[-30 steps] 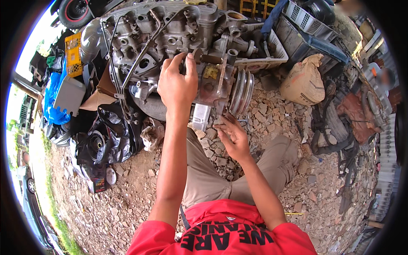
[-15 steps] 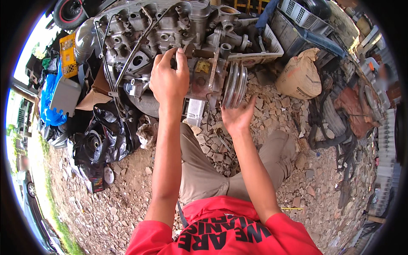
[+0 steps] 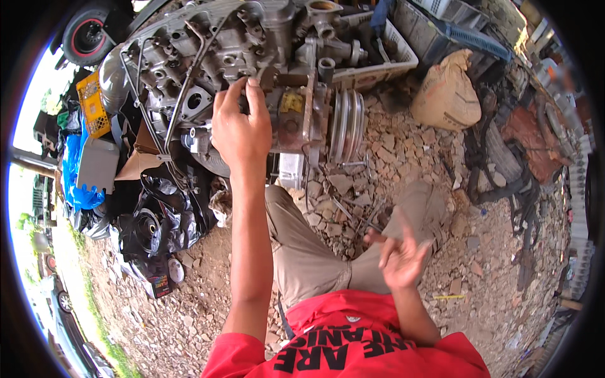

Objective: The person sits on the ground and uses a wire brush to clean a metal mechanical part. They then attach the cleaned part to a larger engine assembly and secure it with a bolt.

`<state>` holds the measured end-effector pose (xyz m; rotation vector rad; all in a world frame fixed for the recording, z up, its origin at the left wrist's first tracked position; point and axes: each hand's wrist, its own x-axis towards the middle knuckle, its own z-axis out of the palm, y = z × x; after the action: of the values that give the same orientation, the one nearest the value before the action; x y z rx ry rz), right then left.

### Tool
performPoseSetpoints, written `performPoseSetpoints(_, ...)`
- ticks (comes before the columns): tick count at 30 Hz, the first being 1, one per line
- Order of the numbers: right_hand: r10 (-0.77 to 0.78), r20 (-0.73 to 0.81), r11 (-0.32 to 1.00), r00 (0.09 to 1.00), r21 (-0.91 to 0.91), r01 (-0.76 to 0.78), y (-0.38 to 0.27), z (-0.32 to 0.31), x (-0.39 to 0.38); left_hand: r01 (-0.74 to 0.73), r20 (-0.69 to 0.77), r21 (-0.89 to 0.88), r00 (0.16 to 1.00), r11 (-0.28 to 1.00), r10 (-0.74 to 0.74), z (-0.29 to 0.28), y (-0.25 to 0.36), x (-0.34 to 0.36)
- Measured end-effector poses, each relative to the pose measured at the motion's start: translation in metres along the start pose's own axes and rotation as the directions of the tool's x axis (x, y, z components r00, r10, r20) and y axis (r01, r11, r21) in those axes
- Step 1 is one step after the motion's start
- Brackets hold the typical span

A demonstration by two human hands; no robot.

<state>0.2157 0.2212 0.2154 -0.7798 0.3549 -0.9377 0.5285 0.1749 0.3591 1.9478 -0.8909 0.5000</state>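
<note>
A large grey metal engine [image 3: 233,60] with thin pipes across it stands in front of me. My left hand [image 3: 242,129] reaches onto its near side, fingers bent around a part there; the fingertips partly hide what they grip. To the right of that hand, a grooved metal pulley [image 3: 346,126] sits at the engine's right end. My right hand [image 3: 404,263] is held over my right thigh, palm up, with spread fingers and nothing in it; motion blurs it slightly. Below the pulley, a bolt-like metal piece [image 3: 355,164] and slim metal tools [image 3: 343,209] lie on the rubble.
A white crate [image 3: 403,63] of parts stands behind the engine's right end, beside a brown paper sack [image 3: 447,94]. Black plastic bags [image 3: 179,211] and a yellow crate [image 3: 93,104] are at left. Dark straps [image 3: 504,183] lie on the broken stones at right.
My right hand has come away from beside the pulley, down and back to above my right thigh. My left hand stays at the engine. The view has shifted slightly.
</note>
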Motion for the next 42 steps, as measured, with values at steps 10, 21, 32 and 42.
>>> performPoseSetpoints(10,0.003,-0.029,0.982,1.000,0.190,0.003,0.022,-0.016,0.069,0.064,0.023,-0.004,0.998,0.998,-0.064,0.003,0.005,0.001)
performPoseSetpoints(21,-0.037,0.097,0.952,0.995,0.308,0.005,0.022,0.033,0.096,0.084,0.044,-0.022,0.996,0.996,-0.083,0.000,0.006,0.001)
performPoseSetpoints(32,-0.604,0.422,0.224,0.676,-0.724,0.652,-0.010,0.047,0.139,0.052,0.006,-0.018,0.999,0.998,-0.052,0.002,0.001,-0.001)
performPoseSetpoints(42,0.157,0.080,0.873,0.984,-0.478,-0.100,-0.042,0.054,0.207,0.047,0.015,0.000,0.999,0.999,-0.047,0.002,0.002,0.000)
